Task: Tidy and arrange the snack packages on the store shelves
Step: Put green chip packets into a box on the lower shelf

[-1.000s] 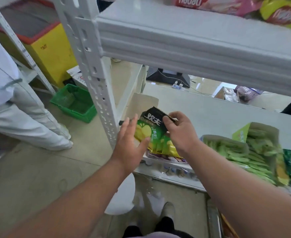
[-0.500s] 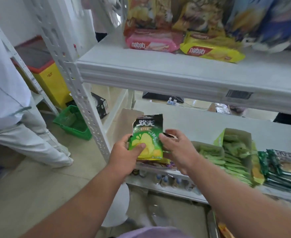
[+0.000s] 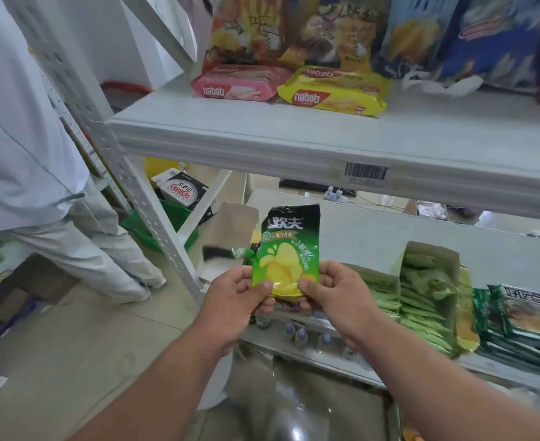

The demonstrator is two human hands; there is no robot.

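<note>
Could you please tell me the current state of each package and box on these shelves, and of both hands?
Green snack packet: upright, held by both hands.
Left hand: pinching its lower left corner.
Right hand: pinching its lower right corner.
Pink wafer pack: lying flat.
Yellow wafer pack: lying flat.
Cardboard display box: open, full.

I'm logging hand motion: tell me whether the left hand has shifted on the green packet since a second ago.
Yes. The left hand, earlier open beside the green packet, now pinches its lower left corner, farther from the white shelf post.
</note>
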